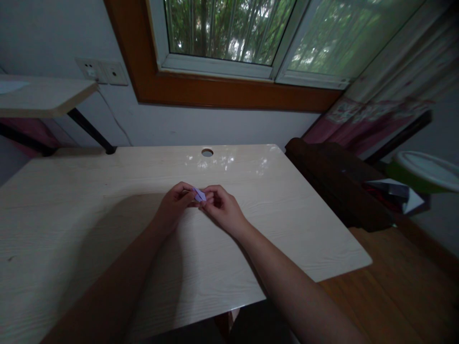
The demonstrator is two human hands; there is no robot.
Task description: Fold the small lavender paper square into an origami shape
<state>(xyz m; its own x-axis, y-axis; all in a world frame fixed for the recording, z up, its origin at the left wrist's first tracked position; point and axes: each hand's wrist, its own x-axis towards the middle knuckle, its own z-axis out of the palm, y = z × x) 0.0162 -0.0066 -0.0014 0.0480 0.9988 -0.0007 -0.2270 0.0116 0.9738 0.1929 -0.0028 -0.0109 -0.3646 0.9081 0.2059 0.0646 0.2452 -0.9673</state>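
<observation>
Both my hands meet over the middle of a pale wooden desk [89,215]. Between them is a small piece of folded lilac paper [200,194]. My left hand [175,200] is curled, its fingertips pinching the paper's left side. My right hand [220,206] is curled too, its thumb and fingers pinching the paper's right side. Most of the paper is hidden by my fingers, and it sits just above the desk top.
A round cable hole [207,152] lies at the desk's far edge. A raised shelf [43,95] stands at the far left, wall sockets [102,71] behind it. A dark chair [337,181] stands right of the desk, with a green bowl [423,172] beyond. A window [229,33] is above.
</observation>
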